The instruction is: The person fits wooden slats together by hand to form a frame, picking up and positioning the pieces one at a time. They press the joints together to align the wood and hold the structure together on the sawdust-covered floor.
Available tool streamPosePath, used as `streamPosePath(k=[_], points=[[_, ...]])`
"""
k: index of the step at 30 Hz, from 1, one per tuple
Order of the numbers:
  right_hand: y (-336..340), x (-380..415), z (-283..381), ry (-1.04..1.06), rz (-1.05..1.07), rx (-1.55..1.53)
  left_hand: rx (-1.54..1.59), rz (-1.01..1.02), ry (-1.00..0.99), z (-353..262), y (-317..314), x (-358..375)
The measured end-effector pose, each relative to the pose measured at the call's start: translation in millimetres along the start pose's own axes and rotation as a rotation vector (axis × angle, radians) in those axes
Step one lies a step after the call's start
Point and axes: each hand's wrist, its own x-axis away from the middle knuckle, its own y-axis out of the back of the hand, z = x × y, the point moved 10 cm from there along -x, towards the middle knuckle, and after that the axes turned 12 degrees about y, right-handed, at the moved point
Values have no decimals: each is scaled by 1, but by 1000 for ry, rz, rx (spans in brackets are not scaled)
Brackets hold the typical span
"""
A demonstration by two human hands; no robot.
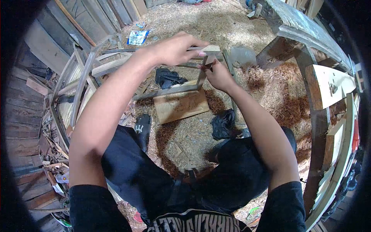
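A wooden frame of pale and darker strips stands before me, its upper rail (108, 68) running from the left toward my hands. My left hand (176, 49) is closed over that rail near its right end, palm down. The fingers of my right hand (221, 76) are wrapped around a short wooden post (201, 80) just below the rail's end. A lower rail (166, 92) meets the foot of this post. Part of the joint is hidden behind my fingers. Beneath the frame lies a flat wooden board (181, 106) on the ground.
Wood shavings (193, 17) cover the floor. Black plastic bags (223, 125) lie beside my legs and behind the frame. To the right stands a heavy wooden bench (317, 135) with a pale block (332, 86). Wooden frames (79, 87) lean at left; a blue-white packet (138, 37) lies beyond.
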Motion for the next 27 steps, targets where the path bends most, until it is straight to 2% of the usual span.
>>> streamPosePath(k=[2,5,9,12,18,20,24,27], points=[[0,2,-1,-64,-1,33,25,27,19,1,-2,0],[0,0,-5,-2,-52,0,-25,25,18,0,-1,1],[1,2,0,-13,-17,25,27,76,36,2,-1,2],[3,2,1,-26,-13,45,63,70,-28,2,-2,2],[2,1,5,78,-24,35,35,85,17,3,-3,1],[5,3,2,-44,-33,70,33,64,24,5,-2,0],[1,1,-3,-59,27,91,-45,32,-33,3,-3,0],[1,3,0,-81,14,61,-23,104,67,9,-7,1]])
